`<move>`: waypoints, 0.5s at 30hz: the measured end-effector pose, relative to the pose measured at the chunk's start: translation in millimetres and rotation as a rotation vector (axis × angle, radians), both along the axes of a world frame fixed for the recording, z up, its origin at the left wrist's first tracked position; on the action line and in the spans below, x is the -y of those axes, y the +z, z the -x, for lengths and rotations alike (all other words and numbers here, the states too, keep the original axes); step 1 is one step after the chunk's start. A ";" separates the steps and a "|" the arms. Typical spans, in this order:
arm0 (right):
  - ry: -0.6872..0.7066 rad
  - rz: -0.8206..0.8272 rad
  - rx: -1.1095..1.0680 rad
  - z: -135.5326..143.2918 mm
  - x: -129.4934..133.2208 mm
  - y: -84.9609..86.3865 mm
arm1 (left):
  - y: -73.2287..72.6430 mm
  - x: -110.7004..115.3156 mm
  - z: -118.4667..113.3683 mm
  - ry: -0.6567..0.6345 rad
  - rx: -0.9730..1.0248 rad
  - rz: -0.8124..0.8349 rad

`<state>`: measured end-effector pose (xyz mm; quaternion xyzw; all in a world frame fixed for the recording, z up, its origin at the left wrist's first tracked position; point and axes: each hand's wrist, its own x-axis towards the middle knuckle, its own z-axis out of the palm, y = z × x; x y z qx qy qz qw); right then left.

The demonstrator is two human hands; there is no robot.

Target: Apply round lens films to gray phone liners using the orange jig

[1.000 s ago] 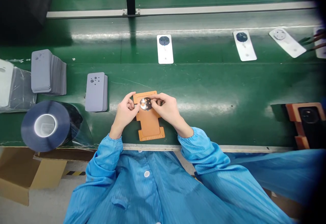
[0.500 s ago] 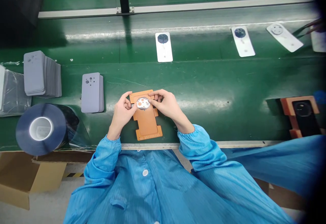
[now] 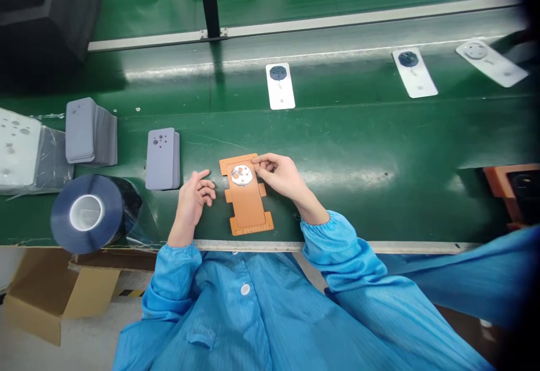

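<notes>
One flat orange notched plate [image 3: 248, 208]: lies on the glossy green bench [image 3: 363, 140], long axis roughly 12 to 6 o'clock.
Silvery-white round disc with holes [image 3: 242, 175]: on the plate, towards its 12 o'clock end.
Left hand [image 3: 196, 199]: at the plate's 9 o'clock side, apart from it, empty, fingers loosely spread and curled.
Right hand [image 3: 278, 176]: fingertips together at the plate's upper edge, around 1 o'clock; whether they grip anything, I cannot tell.
Short stack of grey rounded-corner rectangular sheets [image 3: 160, 163]: near 10 o'clock from the plate.
Roll of bluish clear film [image 3: 112, 213]: at 9 o'clock.
</notes>
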<state>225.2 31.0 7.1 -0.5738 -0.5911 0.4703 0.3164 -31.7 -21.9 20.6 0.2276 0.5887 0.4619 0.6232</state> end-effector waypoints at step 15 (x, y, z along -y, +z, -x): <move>-0.072 -0.101 0.004 0.9 -1.2 -0.5 | 20.0 30.8 -3.9 0.336 0.370 0.024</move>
